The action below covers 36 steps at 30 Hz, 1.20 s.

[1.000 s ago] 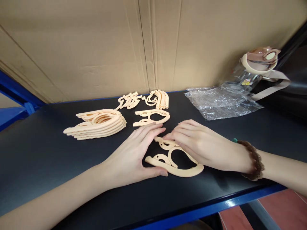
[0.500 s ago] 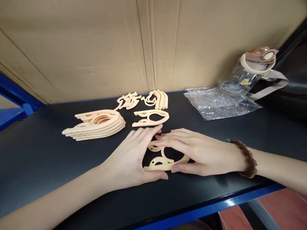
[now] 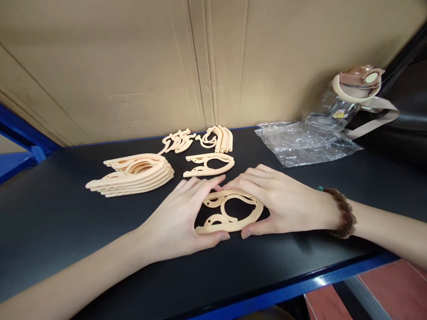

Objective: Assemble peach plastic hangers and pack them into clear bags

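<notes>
The hanger (image 3: 240, 226) has slid leftward over the last second, and my right hand's (image 3: 283, 204) thumb has come to its near side. On the tabletop (image 3: 200, 280) it lies between my hands, neither clearly nearer. Both are half open: the left hand (image 3: 178, 218) loosely holds its tips, the right its curved end. Its long axis runs left-right, curve pointing right.
</notes>
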Tool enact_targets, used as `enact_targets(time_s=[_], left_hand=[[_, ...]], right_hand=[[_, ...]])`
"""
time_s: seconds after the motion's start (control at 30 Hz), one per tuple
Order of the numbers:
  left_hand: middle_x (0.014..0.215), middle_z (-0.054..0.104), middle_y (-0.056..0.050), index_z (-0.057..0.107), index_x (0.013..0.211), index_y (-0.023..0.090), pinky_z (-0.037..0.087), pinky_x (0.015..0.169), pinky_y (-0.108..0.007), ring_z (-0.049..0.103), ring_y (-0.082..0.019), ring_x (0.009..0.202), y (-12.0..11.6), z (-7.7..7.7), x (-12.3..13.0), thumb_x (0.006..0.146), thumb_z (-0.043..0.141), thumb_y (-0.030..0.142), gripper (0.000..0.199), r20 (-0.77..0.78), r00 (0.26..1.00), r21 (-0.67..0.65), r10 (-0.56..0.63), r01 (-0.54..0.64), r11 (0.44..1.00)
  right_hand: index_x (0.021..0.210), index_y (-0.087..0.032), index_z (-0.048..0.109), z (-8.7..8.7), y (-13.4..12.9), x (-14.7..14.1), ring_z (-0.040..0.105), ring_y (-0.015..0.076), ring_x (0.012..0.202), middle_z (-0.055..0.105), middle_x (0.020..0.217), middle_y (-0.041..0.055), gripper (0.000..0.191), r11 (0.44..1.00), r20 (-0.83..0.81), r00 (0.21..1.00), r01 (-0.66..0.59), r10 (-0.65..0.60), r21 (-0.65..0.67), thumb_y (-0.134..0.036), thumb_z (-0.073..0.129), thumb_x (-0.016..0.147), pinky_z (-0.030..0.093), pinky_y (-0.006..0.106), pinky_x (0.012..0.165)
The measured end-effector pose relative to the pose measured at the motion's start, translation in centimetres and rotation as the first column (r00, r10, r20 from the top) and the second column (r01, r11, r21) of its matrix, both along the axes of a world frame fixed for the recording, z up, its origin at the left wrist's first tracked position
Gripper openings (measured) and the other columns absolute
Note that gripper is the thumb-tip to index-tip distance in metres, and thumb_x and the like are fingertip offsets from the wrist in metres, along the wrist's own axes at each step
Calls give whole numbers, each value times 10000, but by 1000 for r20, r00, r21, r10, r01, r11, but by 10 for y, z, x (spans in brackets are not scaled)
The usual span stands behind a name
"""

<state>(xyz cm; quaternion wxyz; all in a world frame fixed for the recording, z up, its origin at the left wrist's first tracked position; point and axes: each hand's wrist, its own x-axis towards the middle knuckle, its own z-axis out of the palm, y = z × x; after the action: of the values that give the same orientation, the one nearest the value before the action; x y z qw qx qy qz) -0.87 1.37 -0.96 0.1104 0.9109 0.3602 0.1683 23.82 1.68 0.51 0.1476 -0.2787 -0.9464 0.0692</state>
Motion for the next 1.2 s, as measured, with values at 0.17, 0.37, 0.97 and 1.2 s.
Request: enact_targets(time_s=[0.17,0.37,0.97,1.2], left_hand=[[1342,524,-73,336,1397,217,405,1006,-400,478,-266,1194,2,1,-1,725,752,436,820,1,999,52,-33,33,998],[1299,552,-53,338,1386,220,415,986,-378,497,-248,1153,3,3,0,724,752,372,796,22,998,70,-53,52,996],[1303,589,-81,531,1276,186,413,1048,-383,499,-231,1249,-6,5,3,933,533,213,344,-18,973,264,-228,225,938],[1352,559,-102,542,1301,177,440,1040,-389,506,-243,1259,-2,2,-1,963,486,256,352,-104,971,158,-216,230,960]], right_hand=[[1281,-168,487,2,0,0,557,217,1006,632,1149,60,675,1000,4,1000,19,-19,-10,-548,712,771,376,368,883],[1241,-164,481,0,-5,-3,545,215,980,628,1143,56,580,999,-35,998,47,-46,19,-396,719,766,381,360,893],[1063,-217,467,7,37,0,574,259,963,620,1076,61,418,955,-127,947,298,-294,12,-382,677,741,446,394,836],[1082,-222,459,7,70,-17,593,239,995,605,1120,55,422,977,-220,952,201,-211,-68,-324,665,728,456,363,834]])
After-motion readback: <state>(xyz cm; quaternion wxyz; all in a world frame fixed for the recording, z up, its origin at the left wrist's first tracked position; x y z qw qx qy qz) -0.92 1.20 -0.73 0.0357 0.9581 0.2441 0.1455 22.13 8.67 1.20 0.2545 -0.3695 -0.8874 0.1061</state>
